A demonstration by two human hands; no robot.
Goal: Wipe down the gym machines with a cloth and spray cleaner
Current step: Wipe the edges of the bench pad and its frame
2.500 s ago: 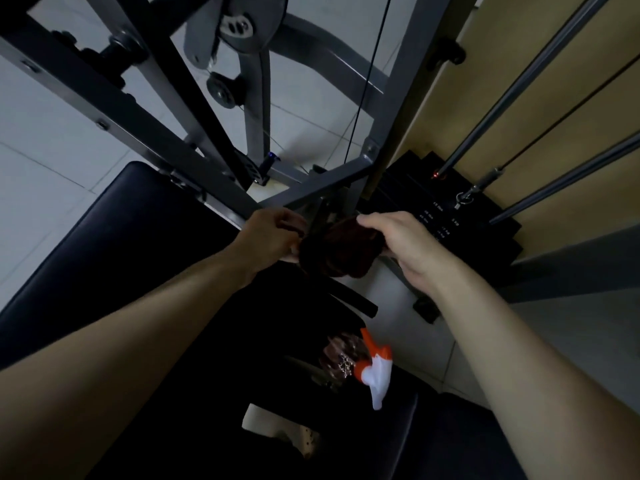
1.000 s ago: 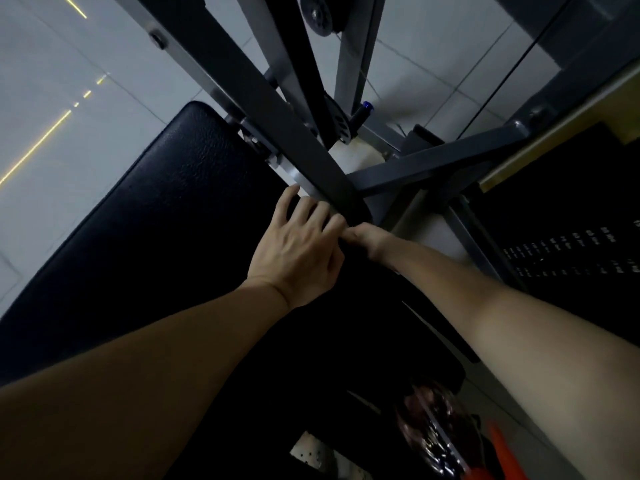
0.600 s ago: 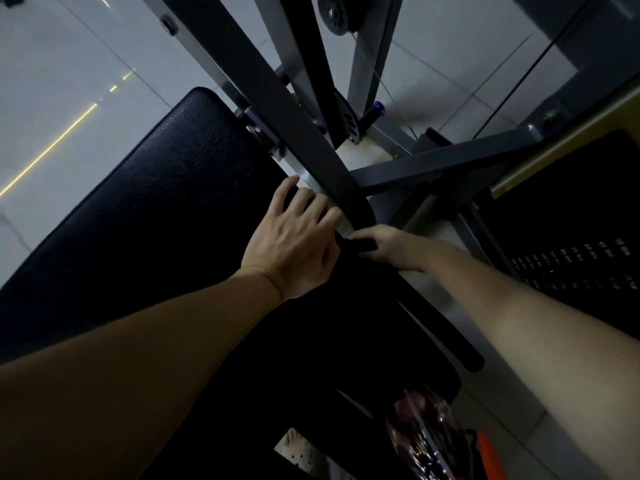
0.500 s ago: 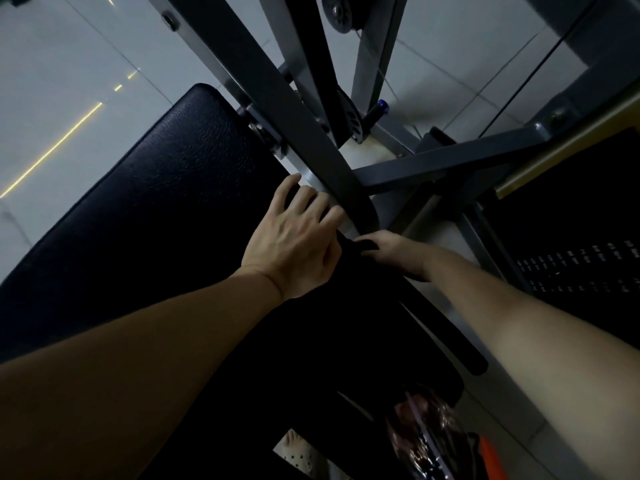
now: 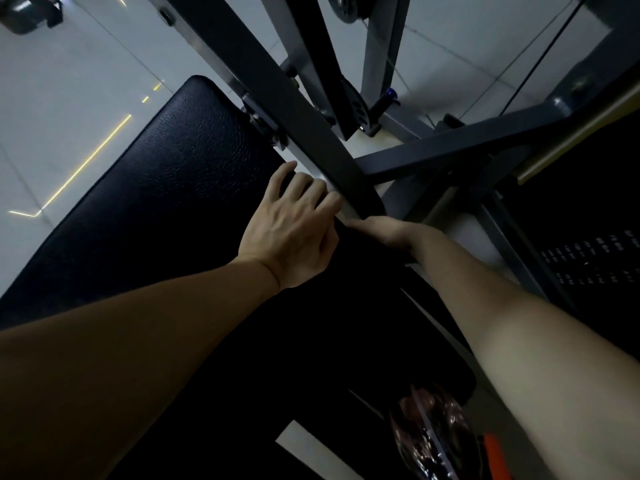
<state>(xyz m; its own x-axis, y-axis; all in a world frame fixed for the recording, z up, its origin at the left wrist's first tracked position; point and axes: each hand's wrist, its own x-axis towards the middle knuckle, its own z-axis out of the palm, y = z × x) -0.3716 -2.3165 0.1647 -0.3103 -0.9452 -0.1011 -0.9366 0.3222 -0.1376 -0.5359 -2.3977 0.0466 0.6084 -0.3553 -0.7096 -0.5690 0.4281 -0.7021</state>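
My left hand (image 5: 294, 230) rests with fingers spread and fairly straight where the black padded bench (image 5: 166, 188) meets the slanted grey frame bar (image 5: 298, 109). My right hand (image 5: 384, 230) reaches in beside it under the bar, its fingers largely hidden. It appears to grip the dark cloth (image 5: 349, 237), which is hard to make out against the black seat. The spray bottle (image 5: 433, 431), clear with an orange trigger, lies on the seat at the bottom right, behind my right forearm.
Grey frame bars cross just above my hands, with a pulley disc (image 5: 356, 109) behind them. The black weight stack (image 5: 588, 251) stands to the right. Pale floor tiles (image 5: 69, 98) lie to the left and beyond the bench.
Both hands came down from holding the cloth in the air to the foot of the frame bar. In the last second the right hand slid a little along the bar; the left stayed.
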